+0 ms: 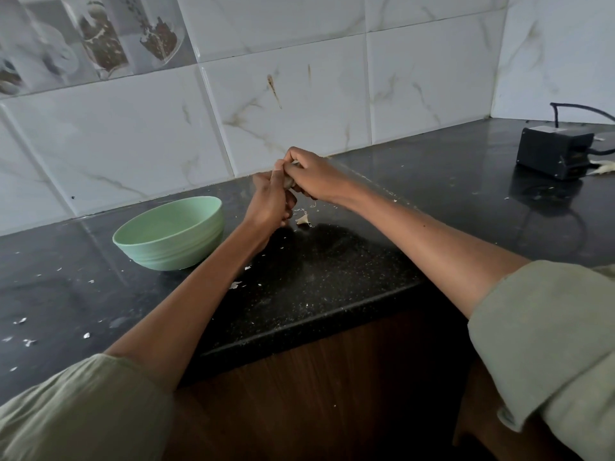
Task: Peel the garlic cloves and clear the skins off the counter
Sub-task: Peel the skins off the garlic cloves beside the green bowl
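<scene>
Both hands meet above the black counter (332, 277) near the tiled wall. My left hand (271, 202) and my right hand (311, 176) pinch a garlic clove (290, 183) between their fingertips; only a sliver of it shows. A pale piece of garlic skin (303, 219) lies on the counter just below the hands. Small white skin flakes (235, 285) are scattered over the counter, several more at the far left (23, 331). A light green bowl (168, 232) stands to the left of my left hand; its inside looks bare from here.
A black box with a cable (555, 153) sits at the back right corner, with pale scraps (604, 168) beside it. The counter's front edge (299, 331) runs diagonally above a brown wooden cabinet front. White marble-look tiles back the counter.
</scene>
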`<state>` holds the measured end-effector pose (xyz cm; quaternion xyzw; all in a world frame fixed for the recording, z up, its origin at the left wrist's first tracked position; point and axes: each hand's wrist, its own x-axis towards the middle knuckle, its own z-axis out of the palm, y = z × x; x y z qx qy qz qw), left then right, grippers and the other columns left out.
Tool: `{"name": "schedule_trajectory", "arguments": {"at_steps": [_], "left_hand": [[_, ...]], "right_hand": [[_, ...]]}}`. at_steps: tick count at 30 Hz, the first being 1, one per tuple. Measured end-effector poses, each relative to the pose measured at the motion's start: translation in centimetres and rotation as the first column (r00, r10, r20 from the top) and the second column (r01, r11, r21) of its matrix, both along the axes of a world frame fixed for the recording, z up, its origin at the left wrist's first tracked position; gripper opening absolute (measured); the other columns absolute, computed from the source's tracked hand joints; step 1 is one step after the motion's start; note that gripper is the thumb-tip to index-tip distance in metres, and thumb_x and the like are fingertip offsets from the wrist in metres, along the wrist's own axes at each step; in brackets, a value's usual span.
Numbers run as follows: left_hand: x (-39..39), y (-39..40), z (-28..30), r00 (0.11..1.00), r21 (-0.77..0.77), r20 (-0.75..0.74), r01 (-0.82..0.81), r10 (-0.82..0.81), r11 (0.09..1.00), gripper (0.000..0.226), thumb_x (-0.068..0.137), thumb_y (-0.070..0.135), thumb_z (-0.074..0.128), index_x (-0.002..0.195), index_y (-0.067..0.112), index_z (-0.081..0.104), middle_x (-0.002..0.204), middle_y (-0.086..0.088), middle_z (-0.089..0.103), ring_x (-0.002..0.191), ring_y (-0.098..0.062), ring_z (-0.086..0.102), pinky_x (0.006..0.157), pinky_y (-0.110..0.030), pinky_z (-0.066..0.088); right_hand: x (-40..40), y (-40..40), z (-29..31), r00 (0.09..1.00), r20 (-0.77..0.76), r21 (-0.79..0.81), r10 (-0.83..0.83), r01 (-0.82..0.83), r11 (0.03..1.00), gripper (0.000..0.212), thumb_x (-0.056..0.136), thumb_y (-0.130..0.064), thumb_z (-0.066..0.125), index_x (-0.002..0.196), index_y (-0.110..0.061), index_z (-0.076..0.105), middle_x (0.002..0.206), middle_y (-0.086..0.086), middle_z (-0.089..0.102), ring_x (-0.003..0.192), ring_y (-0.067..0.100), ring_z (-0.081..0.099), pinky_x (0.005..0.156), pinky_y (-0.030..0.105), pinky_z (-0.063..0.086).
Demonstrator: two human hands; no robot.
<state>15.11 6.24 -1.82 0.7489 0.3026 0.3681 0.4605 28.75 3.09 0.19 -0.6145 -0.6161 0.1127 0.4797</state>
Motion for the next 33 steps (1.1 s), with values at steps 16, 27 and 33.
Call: {"name": "schedule_trajectory", "arguments": {"at_steps": [16, 27, 33], "left_hand": [[1.2, 0.2, -0.3, 0.948, 0.061, 0.132, -0.301, 0.291, 0.952, 0.036, 0.113, 0.047, 0.025, 0.115, 0.014, 0.038, 0.108, -0.008, 0.061, 0.089, -0.022, 0.059, 0.08, -0.044, 0.053], [0.9, -0.5, 0.0, 0.961, 0.167, 0.074, -0.275, 0.266, 0.947, 0.037, 0.114, 0.051, 0.02, 0.114, 0.017, 0.036, 0.098, -0.001, 0.061, 0.094, -0.027, 0.059, 0.076, -0.042, 0.044], [1.2, -1.2, 0.7, 0.931, 0.063, 0.214, -0.317, 0.297, 0.946, 0.035, 0.113, 0.051, 0.021, 0.122, 0.02, 0.032, 0.115, -0.005, 0.065, 0.103, -0.021, 0.063, 0.085, -0.038, 0.047]], "right_hand": [[-2.4, 1.5, -1.1, 0.992, -0.12, 0.078, -0.028, 0.037, 0.996, 0.038, 0.111, -0.046, 0.04, 0.086, -0.019, 0.045, 0.072, -0.006, 0.052, 0.064, 0.009, 0.049, 0.067, 0.031, 0.041], [-2.4, 0.8, -1.0, 0.993, -0.014, 0.187, -0.121, 0.121, 0.975, 0.032, 0.112, -0.034, 0.042, 0.086, -0.015, 0.047, 0.071, -0.002, 0.054, 0.066, 0.013, 0.049, 0.066, 0.035, 0.039], [-3.0, 1.4, -1.0, 0.989, -0.145, 0.102, -0.009, 0.024, 0.994, 0.054, 0.106, -0.058, 0.036, 0.106, -0.016, 0.069, 0.099, -0.002, 0.076, 0.1, 0.015, 0.071, 0.093, 0.04, 0.053]]}}
